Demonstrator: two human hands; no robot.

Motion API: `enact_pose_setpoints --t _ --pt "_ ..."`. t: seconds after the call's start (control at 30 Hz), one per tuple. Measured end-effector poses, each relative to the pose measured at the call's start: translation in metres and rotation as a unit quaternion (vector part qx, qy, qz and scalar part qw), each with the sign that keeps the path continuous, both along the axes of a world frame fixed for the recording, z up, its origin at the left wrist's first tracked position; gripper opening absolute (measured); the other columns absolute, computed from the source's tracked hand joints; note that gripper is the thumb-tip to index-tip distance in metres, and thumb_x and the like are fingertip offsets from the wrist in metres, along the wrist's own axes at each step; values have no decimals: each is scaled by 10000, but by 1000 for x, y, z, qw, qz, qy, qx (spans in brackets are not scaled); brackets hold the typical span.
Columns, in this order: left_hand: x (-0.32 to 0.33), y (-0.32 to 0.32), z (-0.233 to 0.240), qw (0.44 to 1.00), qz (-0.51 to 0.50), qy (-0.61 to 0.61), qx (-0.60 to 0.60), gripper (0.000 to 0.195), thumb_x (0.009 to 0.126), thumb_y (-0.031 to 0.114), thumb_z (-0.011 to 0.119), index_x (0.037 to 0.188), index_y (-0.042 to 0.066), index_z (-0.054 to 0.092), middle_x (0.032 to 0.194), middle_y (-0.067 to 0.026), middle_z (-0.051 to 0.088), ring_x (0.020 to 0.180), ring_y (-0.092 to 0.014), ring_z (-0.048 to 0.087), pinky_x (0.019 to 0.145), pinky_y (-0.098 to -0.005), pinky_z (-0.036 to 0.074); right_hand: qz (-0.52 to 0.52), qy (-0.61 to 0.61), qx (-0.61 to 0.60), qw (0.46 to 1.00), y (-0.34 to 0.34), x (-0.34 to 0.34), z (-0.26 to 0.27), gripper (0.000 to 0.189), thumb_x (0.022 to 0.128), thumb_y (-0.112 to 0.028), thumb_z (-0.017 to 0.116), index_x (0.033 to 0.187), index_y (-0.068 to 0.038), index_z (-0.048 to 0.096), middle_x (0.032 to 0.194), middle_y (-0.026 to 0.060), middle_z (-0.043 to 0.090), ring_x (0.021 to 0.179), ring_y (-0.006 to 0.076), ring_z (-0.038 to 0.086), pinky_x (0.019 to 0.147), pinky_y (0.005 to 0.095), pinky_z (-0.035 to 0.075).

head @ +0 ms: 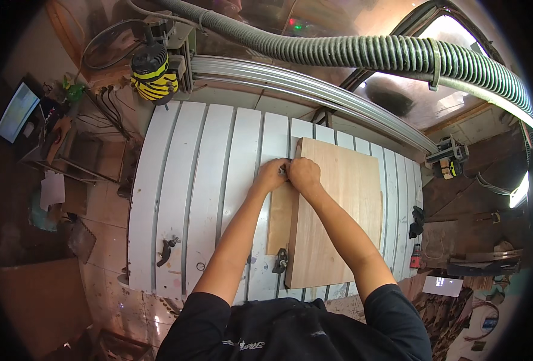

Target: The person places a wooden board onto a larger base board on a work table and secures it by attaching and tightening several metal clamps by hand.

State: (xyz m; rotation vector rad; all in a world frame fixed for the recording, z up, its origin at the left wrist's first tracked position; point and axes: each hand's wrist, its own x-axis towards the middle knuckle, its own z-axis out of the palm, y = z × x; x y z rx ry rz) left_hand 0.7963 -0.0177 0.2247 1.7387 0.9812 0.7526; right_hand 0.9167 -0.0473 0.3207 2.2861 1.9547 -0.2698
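Note:
My left hand and my right hand meet at the upper left edge of a thick wooden block. Between them, mostly covered by my fingers, is a small dark hold-down clamp, which both hands grip. The block lies over a thinner wooden board, whose left strip shows. Near the block's lower left edge stands a second dark clamp with a bolt. Both rest on a white slotted machine bed.
Another loose clamp lies at the bed's left. Behind run a metal gantry rail and a ribbed hose. A yellow-black router spindle hangs at the back left. Dark cloth and a red tool lie by the right edge.

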Motion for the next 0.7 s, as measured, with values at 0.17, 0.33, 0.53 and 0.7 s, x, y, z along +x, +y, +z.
enact_pose_setpoints --t 0.17,0.33,0.53,0.7 --pt "3 3 -6 1000 -1 -8 6 369 775 151 801 1130 95 717 1077 -127 731 983 -321 691 879 -414 549 -80 29 23 996 11 18 -6 338 875 -366 693 886 -37 772 904 218 744 863 369 734 789 459 596" --pt "-2 5 -7 999 -11 31 11 410 759 102 824 1154 80 718 1070 -116 736 934 -251 694 833 -362 553 124 45 65 989 -2 29 -2 279 806 -344 754 960 -111 774 908 160 739 856 377 718 780 468 590" --pt "1 7 -7 1000 -22 6 -9 427 763 100 822 1172 66 706 1086 -114 737 916 -242 695 822 -357 555 51 7 -1 999 4 23 -6 289 832 -332 695 897 -60 769 910 179 737 862 383 716 794 480 586" --pt "0 4 -13 1000 -12 -13 10 426 768 95 817 1177 62 700 1087 -113 736 924 -246 694 831 -360 553 -57 33 -19 998 3 -2 -2 312 842 -310 668 939 -29 762 959 231 737 901 385 722 824 487 584"
